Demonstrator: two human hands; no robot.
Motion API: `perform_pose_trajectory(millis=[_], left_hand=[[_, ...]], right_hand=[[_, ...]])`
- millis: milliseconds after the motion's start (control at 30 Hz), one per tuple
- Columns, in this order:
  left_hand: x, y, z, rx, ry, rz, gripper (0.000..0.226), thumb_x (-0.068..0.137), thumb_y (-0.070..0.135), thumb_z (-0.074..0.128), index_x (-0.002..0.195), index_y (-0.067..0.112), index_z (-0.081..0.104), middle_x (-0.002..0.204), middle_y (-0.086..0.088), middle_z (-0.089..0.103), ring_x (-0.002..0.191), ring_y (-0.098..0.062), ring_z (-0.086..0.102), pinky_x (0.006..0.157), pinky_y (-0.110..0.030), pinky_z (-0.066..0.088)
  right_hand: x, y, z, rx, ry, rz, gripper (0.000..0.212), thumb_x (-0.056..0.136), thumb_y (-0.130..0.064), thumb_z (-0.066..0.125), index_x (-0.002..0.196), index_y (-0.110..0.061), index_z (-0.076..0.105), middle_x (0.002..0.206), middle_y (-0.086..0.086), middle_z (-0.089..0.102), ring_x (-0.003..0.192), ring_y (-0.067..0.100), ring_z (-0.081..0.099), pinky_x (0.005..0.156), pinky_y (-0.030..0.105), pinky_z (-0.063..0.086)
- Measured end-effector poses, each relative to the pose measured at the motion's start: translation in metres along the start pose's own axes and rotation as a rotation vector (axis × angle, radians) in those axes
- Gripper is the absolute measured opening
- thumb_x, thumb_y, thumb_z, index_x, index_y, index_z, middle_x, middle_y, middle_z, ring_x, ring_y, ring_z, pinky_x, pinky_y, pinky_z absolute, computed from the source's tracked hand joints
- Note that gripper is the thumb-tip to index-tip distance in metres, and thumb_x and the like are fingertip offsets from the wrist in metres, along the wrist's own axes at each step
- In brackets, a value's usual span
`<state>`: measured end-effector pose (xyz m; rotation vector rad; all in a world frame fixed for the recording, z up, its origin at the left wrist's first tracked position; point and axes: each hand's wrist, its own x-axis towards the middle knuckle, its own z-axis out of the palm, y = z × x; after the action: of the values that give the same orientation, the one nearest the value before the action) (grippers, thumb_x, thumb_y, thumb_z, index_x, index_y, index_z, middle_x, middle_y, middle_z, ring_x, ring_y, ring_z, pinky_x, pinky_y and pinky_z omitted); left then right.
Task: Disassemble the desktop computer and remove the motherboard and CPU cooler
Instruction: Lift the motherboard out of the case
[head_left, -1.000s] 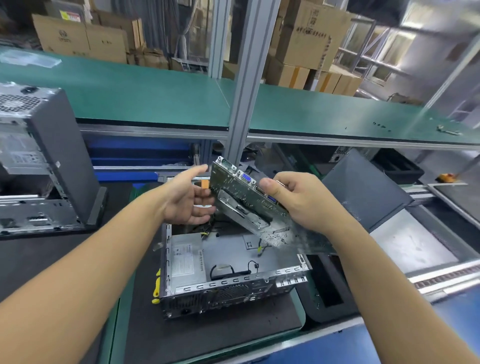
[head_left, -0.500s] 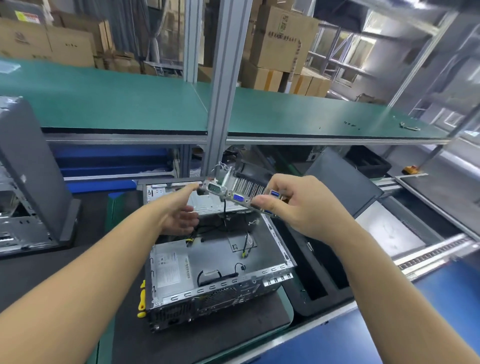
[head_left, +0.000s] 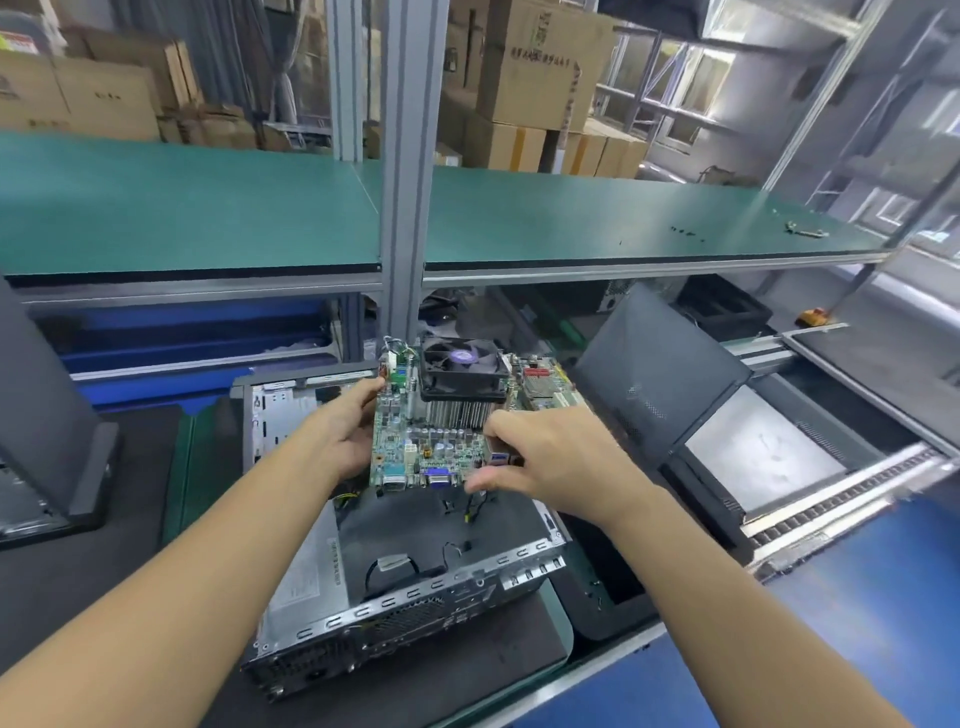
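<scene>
I hold the green motherboard (head_left: 415, 447) in the air above the open desktop case (head_left: 410, 597), component side up. Its CPU cooler (head_left: 462, 379), a black fan on a finned heatsink, sits on the board's far half. My left hand (head_left: 348, 431) grips the board's left edge, thumb on top. My right hand (head_left: 550, 457) pinches the near right edge by the rear ports. The case lies on its side with loose cables and a grey power supply (head_left: 311, 566) inside.
A second grey tower (head_left: 47, 415) stands at the left. A dark side panel (head_left: 660, 374) leans at the right, beside a roller conveyor (head_left: 841, 499). A grey upright post (head_left: 410, 171) and a green shelf (head_left: 182, 208) are just behind the board.
The board has been turned from its underside and port edge facing me to lying flat with the cooler on top. Both hands kept hold of it, and my view tilted up.
</scene>
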<state>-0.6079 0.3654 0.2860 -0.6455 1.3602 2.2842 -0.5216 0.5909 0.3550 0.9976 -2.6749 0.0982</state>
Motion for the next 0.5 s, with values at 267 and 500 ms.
perform_pose_trajectory(millis=[267,500], left_hand=[[0.036,-0.02,0.076,-0.035,0.124,0.14,0.009,0.094,0.014,0.061,0.1,0.008,0.063,0.084,-0.009,0.067,0.068,-0.024,0.065,0.065,-0.041,0.059],[0.078,-0.049,0.155,0.045,0.217,0.224,0.007,0.082,0.008,0.071,0.088,0.005,0.068,0.093,-0.015,0.069,0.078,-0.027,0.064,0.086,-0.047,0.056]], right_hand=[[-0.039,0.078,0.011,0.09,-0.111,0.117,0.058,0.082,-0.078,0.036,0.087,-0.02,0.042,0.073,-0.008,0.053,0.063,0.019,0.05,0.056,0.038,0.044],[-0.089,0.16,0.008,0.218,-0.278,0.281,0.045,0.091,-0.062,0.047,0.11,-0.021,0.05,0.099,-0.012,0.057,0.088,0.015,0.054,0.075,0.037,0.046]])
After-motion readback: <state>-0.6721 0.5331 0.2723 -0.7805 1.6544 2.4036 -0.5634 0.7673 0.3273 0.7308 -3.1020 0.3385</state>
